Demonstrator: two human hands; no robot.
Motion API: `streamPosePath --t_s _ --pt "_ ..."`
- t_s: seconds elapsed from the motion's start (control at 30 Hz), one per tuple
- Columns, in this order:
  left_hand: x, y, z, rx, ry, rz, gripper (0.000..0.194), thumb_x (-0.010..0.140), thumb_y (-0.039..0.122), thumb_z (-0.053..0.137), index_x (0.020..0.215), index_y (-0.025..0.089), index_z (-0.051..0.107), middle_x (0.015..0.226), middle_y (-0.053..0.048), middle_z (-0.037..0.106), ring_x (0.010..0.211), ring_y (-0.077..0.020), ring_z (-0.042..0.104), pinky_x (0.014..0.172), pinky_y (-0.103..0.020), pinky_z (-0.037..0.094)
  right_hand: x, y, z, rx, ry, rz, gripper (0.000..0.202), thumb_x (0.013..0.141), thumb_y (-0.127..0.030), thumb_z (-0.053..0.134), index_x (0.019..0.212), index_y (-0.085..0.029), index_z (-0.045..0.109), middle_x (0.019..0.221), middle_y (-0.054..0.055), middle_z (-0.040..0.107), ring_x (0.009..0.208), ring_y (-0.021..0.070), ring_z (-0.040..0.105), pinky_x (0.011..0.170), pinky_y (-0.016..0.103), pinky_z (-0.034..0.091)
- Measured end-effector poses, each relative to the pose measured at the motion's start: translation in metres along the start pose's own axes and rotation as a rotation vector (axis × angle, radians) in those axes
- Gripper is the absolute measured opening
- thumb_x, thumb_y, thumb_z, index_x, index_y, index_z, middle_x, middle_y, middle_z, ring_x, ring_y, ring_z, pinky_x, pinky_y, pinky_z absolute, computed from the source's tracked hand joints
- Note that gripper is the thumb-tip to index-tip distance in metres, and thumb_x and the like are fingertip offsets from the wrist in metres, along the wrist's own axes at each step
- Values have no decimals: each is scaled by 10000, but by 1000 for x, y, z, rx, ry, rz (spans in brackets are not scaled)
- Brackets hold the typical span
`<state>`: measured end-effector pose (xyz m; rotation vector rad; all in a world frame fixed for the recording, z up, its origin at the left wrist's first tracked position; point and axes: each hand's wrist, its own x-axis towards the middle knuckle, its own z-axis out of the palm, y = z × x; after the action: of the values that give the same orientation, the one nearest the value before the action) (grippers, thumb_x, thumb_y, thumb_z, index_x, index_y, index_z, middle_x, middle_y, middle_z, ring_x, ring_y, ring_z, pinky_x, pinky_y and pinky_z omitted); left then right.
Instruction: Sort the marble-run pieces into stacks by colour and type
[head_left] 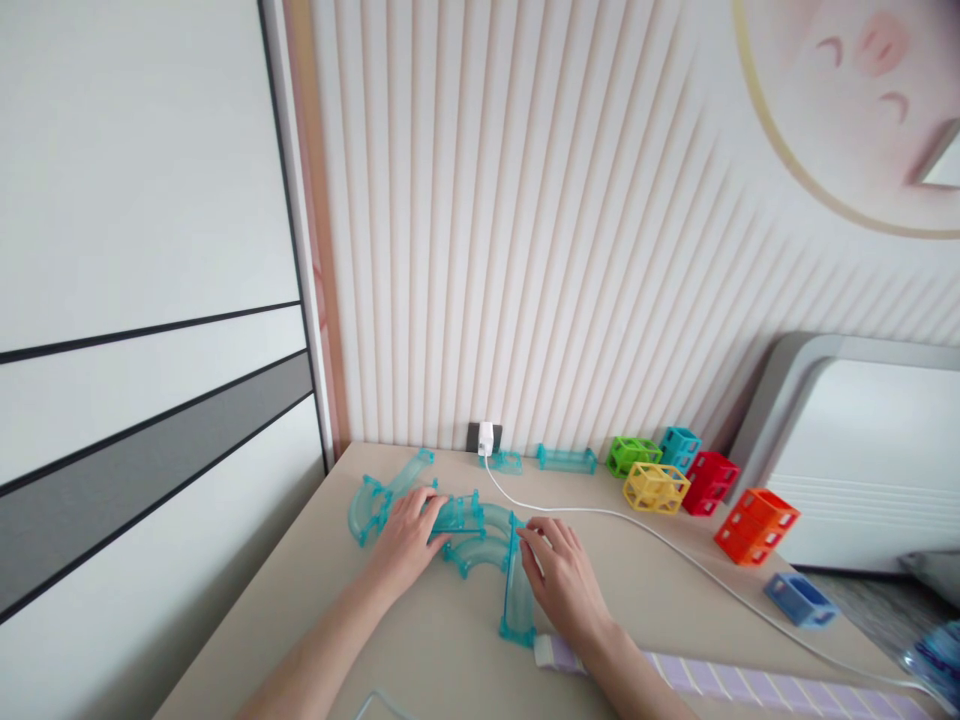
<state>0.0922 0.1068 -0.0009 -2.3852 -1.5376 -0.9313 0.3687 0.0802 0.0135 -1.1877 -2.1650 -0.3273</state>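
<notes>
Translucent teal track pieces lie in a cluster on the table. My left hand (409, 530) is closed round the left end of a straight track piece (461, 514), thumb on the near side and fingers on the far side. Just right of it lie curved track pieces (480, 553). My right hand (564, 575) has its fingertips pinched at the far end of another straight track piece (517, 592), which points toward me. Left of my left hand are a curved track piece (361, 510) and a straight one (412, 475), partly covered by the hand.
Against the wall are a charger (486, 438) with a white cable (600, 512) and a track piece (566, 460). Green (634, 456), yellow (656, 488), red (710, 482), orange (756, 526) and blue (801, 600) open-frame blocks stand at right. A purple-white strip (720, 680) lies in front.
</notes>
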Motion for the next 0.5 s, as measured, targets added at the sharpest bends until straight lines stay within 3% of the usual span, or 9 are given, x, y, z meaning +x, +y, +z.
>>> streamPosePath --t_s 0.13,0.33,0.5 --pt "1 3 -2 5 37 36 512 761 116 804 1191 239 555 1171 -81 671 1088 -308 667 915 -454 565 1 0 -1 10 17 -28 237 1012 -197 455 1031 -214 691 1014 90 680 889 239 631 783 377 497" --pt "3 7 -3 40 38 128 444 840 57 691 1205 235 512 990 -51 730 910 -267 719 804 -409 557 2 -1 -2 36 26 -52 217 1002 -186 483 1039 -216 694 1023 89 690 916 246 638 808 386 504" --pt "3 10 -6 49 55 174 264 869 43 622 1029 243 559 903 -16 716 832 -247 704 750 -372 544 3 -1 -3 59 18 -61 214 1000 -179 487 1049 -214 692 1035 94 691 928 251 637 816 396 513"
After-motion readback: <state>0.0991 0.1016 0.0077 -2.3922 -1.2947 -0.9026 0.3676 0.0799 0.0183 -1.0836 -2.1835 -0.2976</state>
